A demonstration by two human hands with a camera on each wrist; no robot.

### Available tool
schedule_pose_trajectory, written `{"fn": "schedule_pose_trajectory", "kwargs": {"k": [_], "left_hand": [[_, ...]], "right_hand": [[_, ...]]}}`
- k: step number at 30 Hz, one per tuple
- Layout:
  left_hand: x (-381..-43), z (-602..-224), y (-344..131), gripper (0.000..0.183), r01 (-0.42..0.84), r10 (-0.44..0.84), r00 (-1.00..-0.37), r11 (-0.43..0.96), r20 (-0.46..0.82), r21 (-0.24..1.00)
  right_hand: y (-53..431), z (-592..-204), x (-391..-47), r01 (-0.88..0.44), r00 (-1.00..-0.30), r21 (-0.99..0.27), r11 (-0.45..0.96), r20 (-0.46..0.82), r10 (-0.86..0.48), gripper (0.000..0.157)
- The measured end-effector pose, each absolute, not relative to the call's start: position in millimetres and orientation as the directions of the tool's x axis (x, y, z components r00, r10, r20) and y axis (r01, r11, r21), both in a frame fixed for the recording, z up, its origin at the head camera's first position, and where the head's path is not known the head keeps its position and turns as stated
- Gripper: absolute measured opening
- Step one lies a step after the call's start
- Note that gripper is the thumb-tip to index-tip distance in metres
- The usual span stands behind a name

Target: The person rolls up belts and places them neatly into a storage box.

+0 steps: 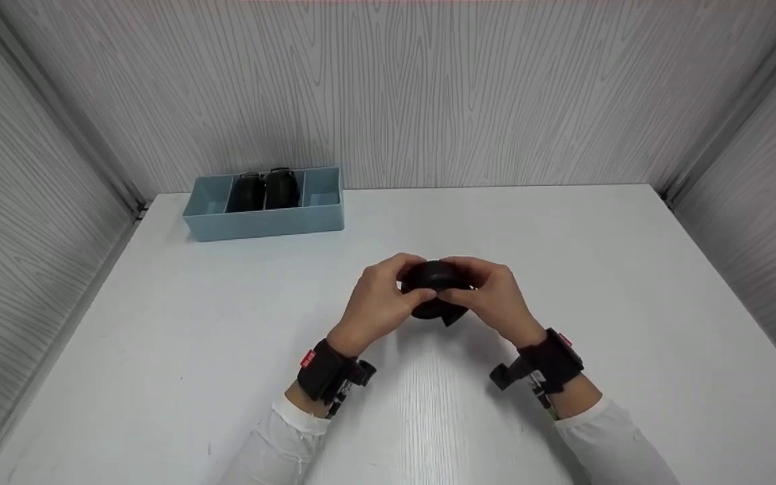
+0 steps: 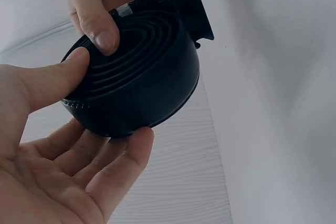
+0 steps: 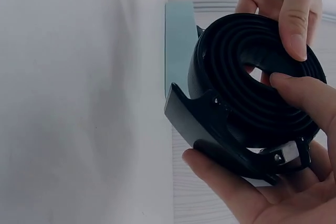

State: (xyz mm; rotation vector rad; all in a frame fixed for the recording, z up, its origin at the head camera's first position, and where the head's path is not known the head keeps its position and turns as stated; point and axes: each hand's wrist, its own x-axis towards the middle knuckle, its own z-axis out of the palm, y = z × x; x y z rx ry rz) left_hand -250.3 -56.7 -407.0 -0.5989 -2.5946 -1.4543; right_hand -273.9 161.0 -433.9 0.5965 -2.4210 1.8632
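Between both hands is a black belt (image 1: 436, 275) wound into a coil, held above the white table. Its spiral edge and buckle (image 3: 210, 135) show in the right wrist view. My left hand (image 1: 379, 296) grips the coil's left side, thumb (image 2: 65, 74) on the spiral edge and fingers under the outer wrap. From the right, my right hand (image 1: 496, 296) holds it near the buckle, its thumb close to the left thumb. In the right wrist view a small gap shows through the coil's centre.
A blue divided tray (image 1: 267, 224) stands at the back left of the white table (image 1: 529, 236). Two dark rolled items (image 1: 281, 188) sit in its middle compartments. Grey wood-grain panels (image 1: 395, 94) enclose the table at the back and sides.
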Motion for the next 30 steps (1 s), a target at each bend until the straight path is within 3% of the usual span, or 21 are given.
{"fn": "schedule_pose_trajectory", "kwargs": {"k": [6, 10, 23, 30], "left_hand": [[-252.7, -408.5, -57.5, 0.050, 0.337, 0.327, -0.926, 0.488, 0.189, 0.805], [-254.6, -409.7, -60.0, 0.048, 0.313, 0.369, -0.920, 0.487, 0.133, 0.815], [-253.9, -406.7, -65.4, 0.035, 0.367, 0.389, -0.900, 0.433, 0.197, 0.823], [-248.1, -402.4, -60.9, 0.041, 0.400, 0.363, -0.904, 0.530, 0.226, 0.748]], "right_hand": [[166.1, -437.4, -276.6, -0.225, -0.949, -0.967, 0.117, 0.190, -0.251, 0.045], [168.6, -435.9, -277.2, -0.234, -0.945, -0.965, 0.115, 0.198, -0.261, 0.045], [172.6, -432.6, -278.8, -0.306, -0.901, -0.922, 0.237, 0.200, -0.386, 0.044], [171.9, -431.3, -278.9, -0.322, -0.887, -0.907, 0.270, 0.190, -0.420, 0.045]]}}
